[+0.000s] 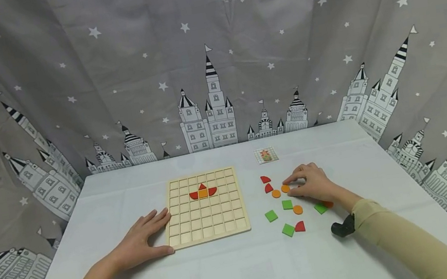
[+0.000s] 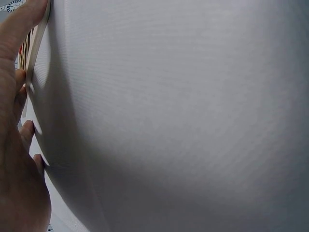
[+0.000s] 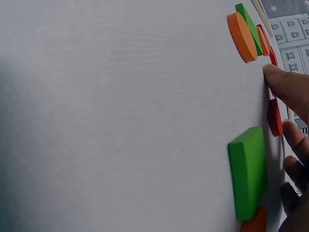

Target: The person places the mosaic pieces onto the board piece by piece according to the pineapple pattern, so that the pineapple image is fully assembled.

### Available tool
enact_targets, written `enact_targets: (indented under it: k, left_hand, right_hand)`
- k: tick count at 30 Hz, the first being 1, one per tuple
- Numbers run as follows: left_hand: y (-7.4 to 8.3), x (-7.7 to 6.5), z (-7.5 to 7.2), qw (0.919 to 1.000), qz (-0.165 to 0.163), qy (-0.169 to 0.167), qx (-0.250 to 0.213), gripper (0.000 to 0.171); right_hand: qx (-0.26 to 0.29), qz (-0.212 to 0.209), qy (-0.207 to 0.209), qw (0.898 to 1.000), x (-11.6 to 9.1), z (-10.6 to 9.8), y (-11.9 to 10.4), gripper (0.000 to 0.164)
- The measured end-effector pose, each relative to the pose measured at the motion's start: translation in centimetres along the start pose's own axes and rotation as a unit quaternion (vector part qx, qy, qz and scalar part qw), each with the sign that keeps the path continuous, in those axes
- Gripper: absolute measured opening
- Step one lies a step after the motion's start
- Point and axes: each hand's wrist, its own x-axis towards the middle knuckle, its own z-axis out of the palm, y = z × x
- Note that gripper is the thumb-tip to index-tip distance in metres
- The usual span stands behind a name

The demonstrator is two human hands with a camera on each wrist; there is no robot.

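My left hand (image 1: 140, 240) lies along the left side of a pale wooden grid board (image 1: 213, 212), fingers spread and touching its edge. On the board, a red triangle (image 1: 202, 186) tops an orange square (image 1: 203, 193) between two red quarter-round pieces. To the board's right, the thumb and forefinger of my right hand (image 1: 313, 183) stand apart, one on each side of an orange disc (image 1: 285, 188). Another orange disc (image 1: 276, 194) lies just left of it. In the right wrist view, a red piece (image 3: 275, 118) shows between the thumb (image 3: 282, 82) and the fingers.
Several green squares (image 1: 271, 216), more red quarter-rounds (image 1: 299, 226) and an orange disc (image 1: 298, 209) lie scattered right of the board. A small picture card (image 1: 266, 154) sits farther back on the white table (image 1: 133, 184). A grey castle-print curtain (image 1: 133, 75) hangs behind.
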Motion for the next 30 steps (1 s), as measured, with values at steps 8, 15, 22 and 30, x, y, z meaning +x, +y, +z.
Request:
enact_targets:
  k: [8, 15, 22, 30]
  left_hand:
    - [-0.1, 0.0, 0.1, 1.0, 0.003, 0.001, 0.0, 0.103]
    - [-0.2, 0.0, 0.1, 0.9999, 0.01, 0.005, 0.001, 0.103]
    - [0.6, -0.6, 0.7, 1.0, 0.005, 0.008, 0.002, 0.103]
    - [1.5, -1.3, 1.2, 0.9999, -0.01, 0.008, 0.002, 0.104]
  right_hand:
    - [0.012, 0.007, 0.007, 1.0, 0.0, 0.3, 0.1, 0.028]
    - [0.011, -0.001, 0.014, 1.0, 0.1, 0.3, 0.2, 0.025]
    - [0.004, -0.016, 0.016, 1.0, -0.5, 0.2, 0.3, 0.026]
    - [-0.007, -0.021, 0.009, 1.0, -0.8, 0.2, 0.8, 0.024]
